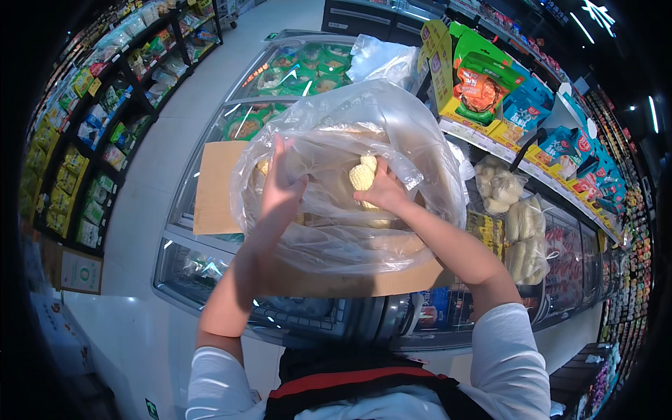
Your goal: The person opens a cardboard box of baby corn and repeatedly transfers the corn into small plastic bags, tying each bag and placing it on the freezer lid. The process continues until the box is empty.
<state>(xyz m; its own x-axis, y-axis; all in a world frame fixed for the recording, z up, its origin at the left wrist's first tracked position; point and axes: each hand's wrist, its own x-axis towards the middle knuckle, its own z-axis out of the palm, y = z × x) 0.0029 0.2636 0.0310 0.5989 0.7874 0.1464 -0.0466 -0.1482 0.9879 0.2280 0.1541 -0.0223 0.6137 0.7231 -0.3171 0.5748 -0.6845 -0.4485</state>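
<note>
A large clear plastic bag (pixel 336 247) lines an open cardboard box (pixel 218 186) in front of me. My right hand (pixel 386 186) grips pale yellow, bumpy pieces (pixel 362 176) that look like corn on the cob, over the bag's mouth. On the left side of the bag, my left hand (pixel 283 181) has its thumb and fingers apart, against or just inside the film. A yellowish piece (pixel 262 167) shows beside it through the plastic. Cloudy film and glare partly hide the bag's contents.
The box rests on a glass-topped display freezer (pixel 178 223) holding green-rimmed packs (pixel 247 126). To the right, bagged pale round food (pixel 499 184) and bagged long pieces (pixel 525 226) lie below a shelf of pouches (pixel 520 115). Stocked shelves (pixel 121 94) line the left aisle.
</note>
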